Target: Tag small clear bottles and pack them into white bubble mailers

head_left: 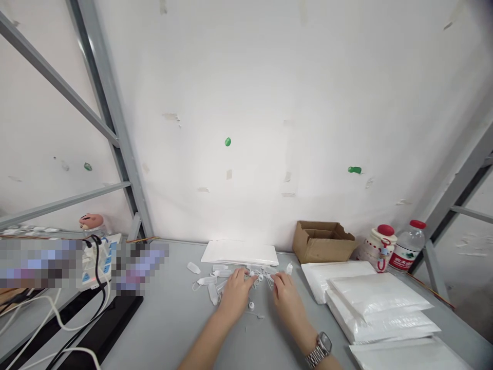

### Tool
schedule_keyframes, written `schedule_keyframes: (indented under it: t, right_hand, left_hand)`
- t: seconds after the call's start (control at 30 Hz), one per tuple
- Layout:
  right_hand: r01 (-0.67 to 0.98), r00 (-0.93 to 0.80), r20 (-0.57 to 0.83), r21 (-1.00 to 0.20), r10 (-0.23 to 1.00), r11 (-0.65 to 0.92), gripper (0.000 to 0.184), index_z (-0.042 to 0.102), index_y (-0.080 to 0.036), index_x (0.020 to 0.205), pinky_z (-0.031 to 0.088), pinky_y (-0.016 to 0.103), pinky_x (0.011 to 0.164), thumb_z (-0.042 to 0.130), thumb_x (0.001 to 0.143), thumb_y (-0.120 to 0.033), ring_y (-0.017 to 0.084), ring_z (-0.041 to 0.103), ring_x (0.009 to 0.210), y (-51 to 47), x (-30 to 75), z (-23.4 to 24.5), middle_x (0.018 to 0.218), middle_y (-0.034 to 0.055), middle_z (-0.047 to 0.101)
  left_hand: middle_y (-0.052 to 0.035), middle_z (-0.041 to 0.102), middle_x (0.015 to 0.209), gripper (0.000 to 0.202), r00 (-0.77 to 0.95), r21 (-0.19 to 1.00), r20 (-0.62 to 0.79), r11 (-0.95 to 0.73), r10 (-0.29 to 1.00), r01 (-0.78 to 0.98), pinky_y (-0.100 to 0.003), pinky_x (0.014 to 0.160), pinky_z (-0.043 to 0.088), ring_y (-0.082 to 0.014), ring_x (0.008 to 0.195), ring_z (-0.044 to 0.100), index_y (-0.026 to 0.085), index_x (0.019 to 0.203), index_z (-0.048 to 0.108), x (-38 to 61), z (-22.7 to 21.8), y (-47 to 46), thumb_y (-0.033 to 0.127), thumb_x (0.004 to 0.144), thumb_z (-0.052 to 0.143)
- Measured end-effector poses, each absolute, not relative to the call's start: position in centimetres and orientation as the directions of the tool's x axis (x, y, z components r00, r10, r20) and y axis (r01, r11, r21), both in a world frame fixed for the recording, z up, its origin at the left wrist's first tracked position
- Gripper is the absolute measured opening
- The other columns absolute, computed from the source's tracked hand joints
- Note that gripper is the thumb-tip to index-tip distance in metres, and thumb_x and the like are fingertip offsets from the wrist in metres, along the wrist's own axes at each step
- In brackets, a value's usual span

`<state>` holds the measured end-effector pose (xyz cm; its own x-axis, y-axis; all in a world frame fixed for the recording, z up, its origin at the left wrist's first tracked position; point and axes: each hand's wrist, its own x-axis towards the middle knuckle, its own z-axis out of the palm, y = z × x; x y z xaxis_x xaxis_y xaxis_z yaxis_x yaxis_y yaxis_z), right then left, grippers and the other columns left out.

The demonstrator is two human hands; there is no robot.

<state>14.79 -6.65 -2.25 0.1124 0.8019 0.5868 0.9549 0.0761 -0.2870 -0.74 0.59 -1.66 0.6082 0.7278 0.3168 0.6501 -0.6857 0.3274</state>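
Note:
Several small white plastic pieces [207, 281], some with thin cord loops, lie scattered at the middle of the grey table. My left hand [234, 290] is over the pile, its fingers curled and the thumb pointing right toward a tangle of white cords [261, 277]. On the other side of that tangle, my right hand [287, 295] has its fingers bent together at the cords. What either hand grips is too small to make out. Between the hands, nearer me, is a small round white piece [251, 306]. A stack of white sheets [239, 253] lies just behind the pile.
White padded mailers [381, 298] are stacked at the right, before an open cardboard box [323, 241]. A decorated jar [379, 244] and a red-capped bottle [408, 246] stand beyond. At the left are a power strip [110, 259], cables and a long black object [111, 329].

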Motion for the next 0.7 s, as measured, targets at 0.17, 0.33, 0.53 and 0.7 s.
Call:
schedule_keyframes:
  t: [0.17, 0.33, 0.53, 0.7]
  right_hand:
    - [0.989, 0.132, 0.519, -0.129, 0.845, -0.075, 0.04, 0.06, -0.013, 0.103, 0.046, 0.036, 0.071, 0.034, 0.077, 0.003, 0.024, 0.054, 0.078, -6.4, 14.6, -3.1, 0.085, 0.0102, 0.061]
    - [0.986, 0.167, 0.564, -0.097, 0.808, -0.136, 0.044, 0.06, -0.015, 0.103, 0.045, 0.035, 0.071, 0.033, 0.075, 0.005, 0.024, 0.054, 0.08, -6.5, 14.8, -3.0, 0.088, 0.0106, 0.061]
    - [0.988, 0.148, 0.608, -0.062, 0.78, -0.139, 0.046, 0.061, -0.017, 0.101, 0.044, 0.036, 0.071, 0.031, 0.073, 0.006, 0.024, 0.053, 0.083, -6.4, 14.9, -3.2, 0.092, 0.0113, 0.062]
    - [0.984, 0.137, 0.631, 0.002, 0.764, -0.178, 0.041, 0.063, -0.019, 0.094, 0.042, 0.036, 0.069, 0.033, 0.074, 0.002, 0.023, 0.053, 0.082, -6.3, 15.2, -2.8, 0.092, 0.0105, 0.062]
  left_hand:
    - [-0.0067, 0.056, 0.101, 0.027, 0.595, 0.302, 0.295, -0.664, 0.748, 0.684, -0.035, 0.084, 0.038, -0.0218, 0.099, 0.048, 0.019, 0.096, 0.059, -0.5, -1.9, 1.2, 0.007, 0.079, 0.043]
    - [-0.0044, 0.057, 0.096, 0.02, 0.589, 0.292, 0.281, -0.652, 0.758, 0.699, -0.032, 0.081, 0.037, -0.0209, 0.094, 0.048, 0.019, 0.087, 0.058, -1.0, -1.3, 1.4, 0.006, 0.076, 0.046]
    - [-0.0047, 0.06, 0.088, 0.013, 0.583, 0.285, 0.256, -0.637, 0.771, 0.717, -0.033, 0.077, 0.037, -0.0218, 0.089, 0.05, 0.018, 0.08, 0.057, -1.3, -0.8, 1.3, 0.009, 0.076, 0.049]
    - [-0.0047, 0.061, 0.086, 0.012, 0.516, 0.345, 0.321, -0.605, 0.794, 0.717, -0.033, 0.076, 0.036, -0.022, 0.088, 0.051, 0.019, 0.077, 0.058, -1.4, -0.2, 0.9, 0.012, 0.077, 0.049]
